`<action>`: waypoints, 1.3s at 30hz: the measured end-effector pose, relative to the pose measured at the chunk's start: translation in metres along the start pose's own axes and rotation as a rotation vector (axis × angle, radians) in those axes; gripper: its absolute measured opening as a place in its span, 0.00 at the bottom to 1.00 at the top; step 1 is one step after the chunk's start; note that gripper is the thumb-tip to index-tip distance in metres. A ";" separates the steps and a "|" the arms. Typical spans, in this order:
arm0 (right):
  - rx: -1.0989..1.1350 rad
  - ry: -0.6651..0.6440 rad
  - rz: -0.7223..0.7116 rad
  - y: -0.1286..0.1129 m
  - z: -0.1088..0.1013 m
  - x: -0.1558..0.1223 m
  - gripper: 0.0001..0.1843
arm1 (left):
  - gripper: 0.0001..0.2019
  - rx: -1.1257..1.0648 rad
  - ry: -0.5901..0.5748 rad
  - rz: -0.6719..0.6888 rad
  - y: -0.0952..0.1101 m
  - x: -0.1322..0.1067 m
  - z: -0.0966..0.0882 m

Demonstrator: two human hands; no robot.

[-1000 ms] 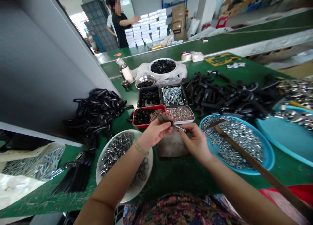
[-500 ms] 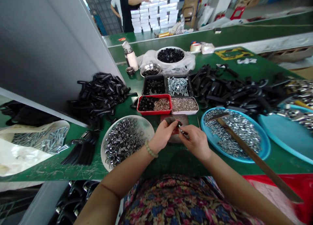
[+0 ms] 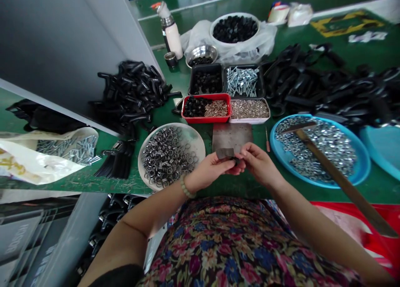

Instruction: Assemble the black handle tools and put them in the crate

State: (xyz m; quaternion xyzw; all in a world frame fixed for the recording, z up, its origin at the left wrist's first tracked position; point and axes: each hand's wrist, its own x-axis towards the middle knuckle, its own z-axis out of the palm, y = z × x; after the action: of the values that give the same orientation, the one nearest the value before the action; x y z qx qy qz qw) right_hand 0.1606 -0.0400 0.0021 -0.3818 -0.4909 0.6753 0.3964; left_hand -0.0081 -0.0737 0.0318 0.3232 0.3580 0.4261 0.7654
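Note:
My left hand is closed on a small dark curved piece, held just above the near edge of the green table. My right hand pinches in against that same piece from the right; what sits between its fingertips is hidden. Both hands hover in front of a flat grey metal plate. To the left of my left hand stands a white bowl of metal rings. A blue tray of silver nuts lies to the right, with a wooden-handled hammer resting across it.
Behind the plate sit a red tray, a white tray of small parts and black trays with screws. Piles of black plastic handles spread left and right. A bottle stands far back. A red bin is at my right.
The view has tilted downward. Both hands have drawn back from over the metal plate towards my body, still together on the dark piece.

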 end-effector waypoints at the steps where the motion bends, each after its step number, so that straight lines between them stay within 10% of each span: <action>1: 0.021 0.027 0.036 0.003 0.002 0.001 0.20 | 0.15 -0.052 0.033 -0.021 -0.001 -0.001 0.001; 5: -0.267 0.202 0.038 0.012 0.011 -0.001 0.20 | 0.10 -0.028 0.201 -0.067 -0.013 0.001 0.000; 9: -0.702 0.148 -0.122 0.013 0.019 -0.011 0.16 | 0.09 0.532 0.242 0.080 -0.018 -0.001 -0.014; 12: -0.578 -0.006 -0.070 0.012 0.021 -0.013 0.12 | 0.11 1.034 0.188 0.120 0.001 -0.009 -0.040; 16: -0.235 0.024 -0.063 0.013 0.012 -0.009 0.12 | 0.09 1.648 0.417 0.188 0.037 -0.016 -0.096; 20: -0.394 -0.075 -0.225 0.008 0.001 -0.011 0.09 | 0.06 1.734 0.416 0.174 0.052 -0.007 -0.118; 25: -0.779 -0.332 -0.510 -0.007 -0.003 -0.023 0.12 | 0.11 0.883 0.297 0.087 0.039 0.014 -0.059; 28: -0.846 -0.242 -0.608 -0.011 -0.015 -0.028 0.16 | 0.19 0.559 0.141 0.011 0.028 0.026 -0.016; 34: -0.811 0.155 -0.534 -0.015 -0.075 -0.061 0.17 | 0.19 0.761 -0.245 0.047 0.011 0.085 0.047; 39: -0.424 0.622 -0.412 -0.026 -0.124 -0.093 0.12 | 0.06 1.348 -0.333 0.259 -0.041 0.149 0.097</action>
State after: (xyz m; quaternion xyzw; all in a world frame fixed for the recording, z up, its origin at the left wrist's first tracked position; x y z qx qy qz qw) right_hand 0.3139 -0.0743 0.0107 -0.5344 -0.5417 0.3190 0.5649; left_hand 0.1458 0.0219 0.0104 0.8277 0.3806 0.1442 0.3864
